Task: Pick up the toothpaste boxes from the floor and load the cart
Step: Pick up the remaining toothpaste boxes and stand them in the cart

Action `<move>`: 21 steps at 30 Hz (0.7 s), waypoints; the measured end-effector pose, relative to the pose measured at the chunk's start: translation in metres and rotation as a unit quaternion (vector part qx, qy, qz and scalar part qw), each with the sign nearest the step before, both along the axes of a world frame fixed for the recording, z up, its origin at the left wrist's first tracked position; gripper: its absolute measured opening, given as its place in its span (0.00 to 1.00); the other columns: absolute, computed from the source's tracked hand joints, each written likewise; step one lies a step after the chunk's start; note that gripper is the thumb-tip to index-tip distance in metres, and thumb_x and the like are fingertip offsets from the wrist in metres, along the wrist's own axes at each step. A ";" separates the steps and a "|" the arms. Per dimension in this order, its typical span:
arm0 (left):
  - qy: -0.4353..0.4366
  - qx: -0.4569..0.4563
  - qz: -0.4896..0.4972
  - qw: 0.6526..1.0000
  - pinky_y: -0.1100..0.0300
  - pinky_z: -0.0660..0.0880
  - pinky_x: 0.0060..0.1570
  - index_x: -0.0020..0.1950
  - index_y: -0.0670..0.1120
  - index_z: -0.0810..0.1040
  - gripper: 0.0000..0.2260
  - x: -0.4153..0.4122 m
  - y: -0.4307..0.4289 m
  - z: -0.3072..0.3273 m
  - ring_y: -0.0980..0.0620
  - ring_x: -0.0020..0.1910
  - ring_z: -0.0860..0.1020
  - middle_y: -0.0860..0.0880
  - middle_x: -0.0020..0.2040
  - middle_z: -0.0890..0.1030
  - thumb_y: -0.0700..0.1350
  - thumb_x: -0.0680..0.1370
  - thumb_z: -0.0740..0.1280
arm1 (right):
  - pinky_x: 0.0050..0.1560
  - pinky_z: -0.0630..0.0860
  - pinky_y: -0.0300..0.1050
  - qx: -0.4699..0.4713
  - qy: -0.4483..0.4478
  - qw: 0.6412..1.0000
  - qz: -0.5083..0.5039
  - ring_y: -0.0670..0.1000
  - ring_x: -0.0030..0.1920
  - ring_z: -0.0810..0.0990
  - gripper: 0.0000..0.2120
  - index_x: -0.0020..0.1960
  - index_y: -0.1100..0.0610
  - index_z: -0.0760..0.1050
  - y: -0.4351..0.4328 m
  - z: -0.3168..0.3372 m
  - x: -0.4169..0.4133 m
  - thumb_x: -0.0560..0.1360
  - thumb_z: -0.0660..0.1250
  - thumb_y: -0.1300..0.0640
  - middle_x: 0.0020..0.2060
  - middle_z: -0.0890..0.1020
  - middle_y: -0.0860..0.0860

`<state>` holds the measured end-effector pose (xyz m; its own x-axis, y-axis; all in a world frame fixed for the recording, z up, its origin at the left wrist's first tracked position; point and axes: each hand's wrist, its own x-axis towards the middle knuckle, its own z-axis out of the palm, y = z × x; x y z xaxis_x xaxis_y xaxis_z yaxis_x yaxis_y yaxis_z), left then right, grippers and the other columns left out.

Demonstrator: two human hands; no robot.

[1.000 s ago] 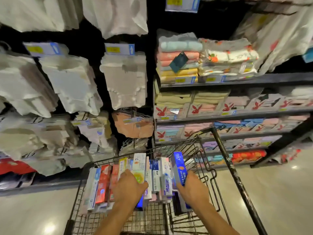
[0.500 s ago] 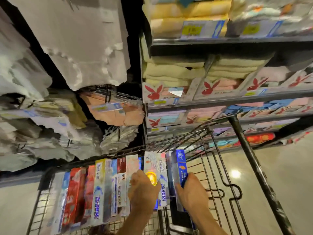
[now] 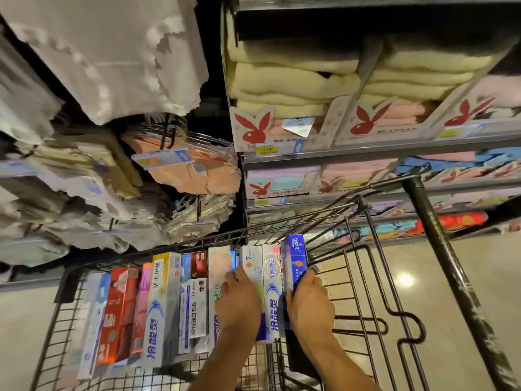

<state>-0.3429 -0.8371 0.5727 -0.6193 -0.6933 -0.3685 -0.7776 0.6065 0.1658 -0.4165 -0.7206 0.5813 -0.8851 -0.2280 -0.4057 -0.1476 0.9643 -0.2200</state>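
Note:
A black wire shopping cart (image 3: 375, 280) fills the lower part of the head view. Inside it, several toothpaste boxes (image 3: 160, 306) stand side by side in a row, red, pink, white and blue. My left hand (image 3: 238, 303) lies on top of the white and pale boxes in the middle of the row, fingers curled over their upper edge. My right hand (image 3: 308, 303) grips a blue toothpaste box (image 3: 294, 258) at the right end of the row, holding it upright against a white and blue box (image 3: 272, 292).
The cart's black handle bar (image 3: 439, 249) runs diagonally at the right. Store shelves (image 3: 366, 149) with folded towels and rabbit-logo boxes stand behind the cart. Hanging packaged cloths (image 3: 180, 167) fill the left. Glossy beige floor (image 3: 465, 306) shows at the right and lower left.
The camera has dropped lower and closer to the cart. Both hands have stayed on the boxes; the row looks more tightly packed, with the blue box pressed against its neighbour.

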 end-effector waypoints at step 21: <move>0.067 -0.203 -0.037 0.976 0.46 0.74 0.55 0.73 0.46 0.63 0.22 0.060 -0.024 0.334 0.42 0.63 0.71 0.43 0.67 0.70 0.50 0.81 0.62 | 0.71 0.64 0.61 -0.040 0.225 0.929 0.291 0.57 0.65 0.75 0.24 0.69 0.52 0.68 -0.015 0.321 -0.027 0.79 0.59 0.40 0.64 0.77 0.52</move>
<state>-0.2833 -0.8607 0.9070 -0.6967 -0.7172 0.0152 -0.7173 0.6968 -0.0016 -0.4430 -0.7354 0.9020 -0.6787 -0.7343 0.0152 -0.7330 0.6759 -0.0772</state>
